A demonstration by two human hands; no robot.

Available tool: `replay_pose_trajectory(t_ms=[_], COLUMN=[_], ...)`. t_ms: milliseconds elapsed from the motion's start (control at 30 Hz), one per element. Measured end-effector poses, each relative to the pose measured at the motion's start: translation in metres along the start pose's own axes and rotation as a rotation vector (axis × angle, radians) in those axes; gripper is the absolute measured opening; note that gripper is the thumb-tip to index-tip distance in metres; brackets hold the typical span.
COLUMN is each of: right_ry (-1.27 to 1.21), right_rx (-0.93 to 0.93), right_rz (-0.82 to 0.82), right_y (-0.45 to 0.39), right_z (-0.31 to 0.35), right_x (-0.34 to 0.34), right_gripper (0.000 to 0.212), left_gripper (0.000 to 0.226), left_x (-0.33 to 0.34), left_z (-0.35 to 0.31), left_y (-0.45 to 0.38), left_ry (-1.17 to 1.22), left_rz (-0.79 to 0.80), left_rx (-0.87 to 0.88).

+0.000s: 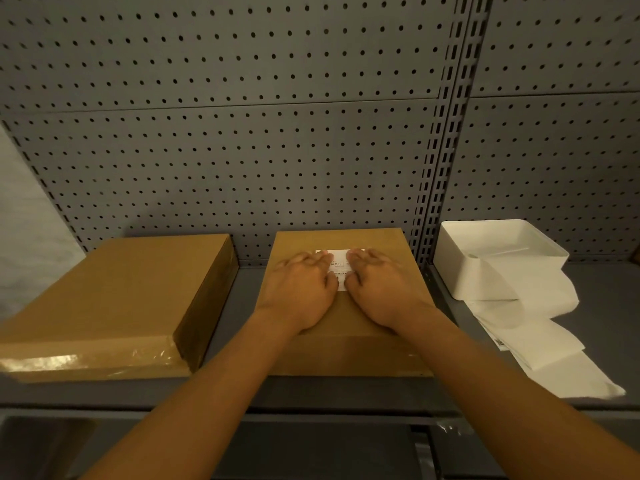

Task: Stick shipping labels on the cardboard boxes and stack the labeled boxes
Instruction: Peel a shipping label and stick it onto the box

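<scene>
1. Left hand (300,295) and right hand (377,292) press flat, fingers straight and grasping nothing, on the label (339,263).
2. The label lies atop the middle box (349,341); thin and likely wrinkle-prone, it wants smoothing outward.
3. Left box (114,299) looks stiff; grip its side edges to stack.

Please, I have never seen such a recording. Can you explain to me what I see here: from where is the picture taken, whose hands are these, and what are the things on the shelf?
There is no machine here. One camera sits on a person's head and looks forward and down, so both arms reach in from below. The left hand and right hand press flat on a white shipping label on top of the middle cardboard box; nothing is gripped. A second cardboard box, sealed with clear tape, lies to the left and shows no label. On the right stands a white bin, with a strip of white label paper trailing out of it. All rest on a grey shelf before a pegboard wall.
</scene>
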State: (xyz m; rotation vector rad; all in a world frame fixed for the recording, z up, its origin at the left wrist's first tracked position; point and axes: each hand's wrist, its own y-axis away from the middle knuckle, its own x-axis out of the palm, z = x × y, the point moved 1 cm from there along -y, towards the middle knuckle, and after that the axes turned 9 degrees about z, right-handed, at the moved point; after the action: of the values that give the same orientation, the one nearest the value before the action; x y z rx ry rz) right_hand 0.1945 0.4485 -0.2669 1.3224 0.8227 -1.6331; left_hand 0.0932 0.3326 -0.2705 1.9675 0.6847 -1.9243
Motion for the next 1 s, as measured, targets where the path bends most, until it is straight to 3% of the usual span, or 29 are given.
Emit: replay_pose_trajectory(t_ms=[167,367,567,767,933,1000], right_ry=[-0.004,0.074,0.087,0.082,0.104,0.101], right_rx=[0.067,-0.122,0.026,-0.106,0.071,0.061], right_rz=[-0.024,0.040,0.015,0.056,0.009,-0.013], right_y=[-0.003,-0.003,-0.005,-0.008,-0.005,-0.002], right_z=[-0.001,-0.002,-0.004,-0.002,-0.005,-0.004], right_x=[-0.001,-0.003,-0.005,-0.004,-0.003,-0.003], right_gripper=[0.061,0.052,0.062,0.055,0.066,0.065], left_gripper=[0.060,0.054,0.059,0.056,0.064,0.065], left_x=[-0.003,-0.001,-0.003,-0.004,-0.006,-0.006], left_z=[-0.001,0.005,0.006,0.006,0.004,0.004], left_y=[-0.003,-0.010,-0.011,-0.012,-0.009,-0.006], left_ry=[-0.044,0.091,0.031,0.068,0.010,-0.002], left_rz=[0.052,0.190,0.167,0.215,0.193,0.152], left_rx=[-0.105,0.167,0.053,0.150,-0.006,-0.015])
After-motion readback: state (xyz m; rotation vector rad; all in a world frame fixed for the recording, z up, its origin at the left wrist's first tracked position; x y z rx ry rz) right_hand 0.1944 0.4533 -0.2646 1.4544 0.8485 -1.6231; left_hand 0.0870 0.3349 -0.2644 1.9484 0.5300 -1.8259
